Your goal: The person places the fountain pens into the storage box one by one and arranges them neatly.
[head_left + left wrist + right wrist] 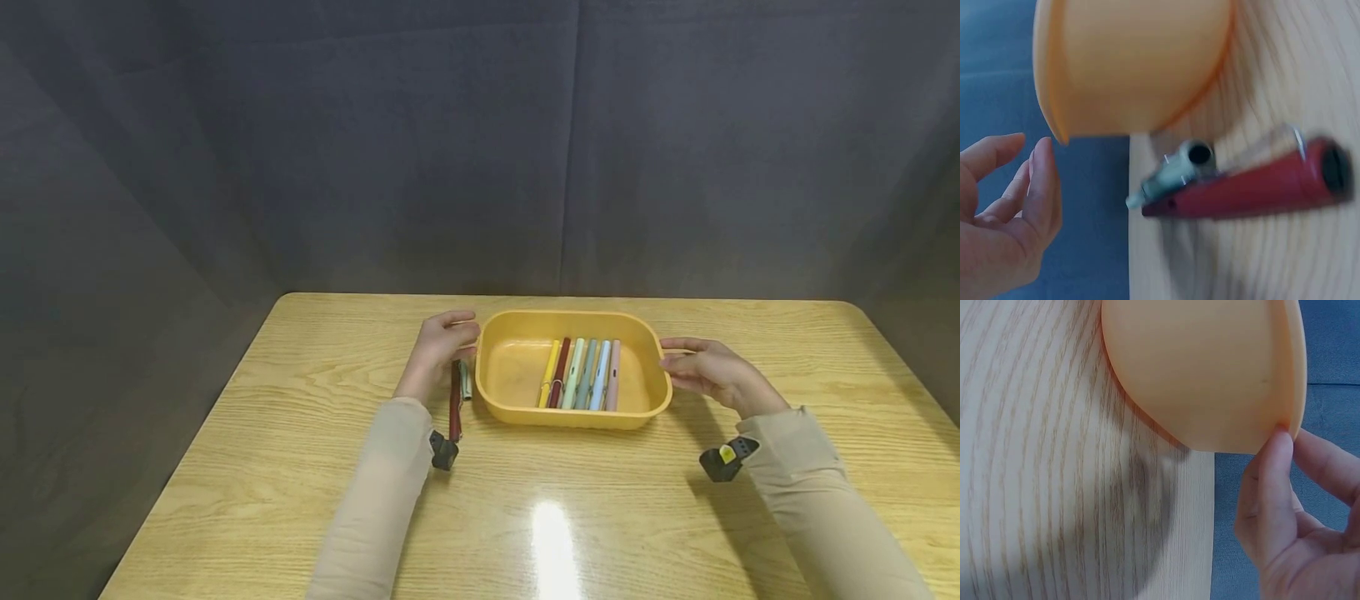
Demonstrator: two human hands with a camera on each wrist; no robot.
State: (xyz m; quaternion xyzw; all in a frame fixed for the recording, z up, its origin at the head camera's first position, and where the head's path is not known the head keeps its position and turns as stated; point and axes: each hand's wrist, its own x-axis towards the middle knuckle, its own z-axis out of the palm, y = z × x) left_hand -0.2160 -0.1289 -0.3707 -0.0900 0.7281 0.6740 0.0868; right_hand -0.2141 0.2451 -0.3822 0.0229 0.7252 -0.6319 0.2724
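A yellow plastic tray [517,412] stands on the table with several pens [580,373] lying side by side in it: yellow, dark red, pale green, grey-green, light blue and pink. My right hand [712,373] pinches its right rim between thumb and fingers, as the right wrist view shows. At the left end, my left hand [442,346] is beside the rim, thumb and fingers apart, with a small gap to the tray in the left wrist view. Below that hand lie a dark red pen [1247,187] and a pale green pen [1179,169], outside the tray.
The wooden table [300,467] has its far edge just behind the tray. A dark curtain [420,150] hangs beyond it and along the sides. Each wrist carries a small black camera, the left one [444,452] close to the end of the dark red pen.
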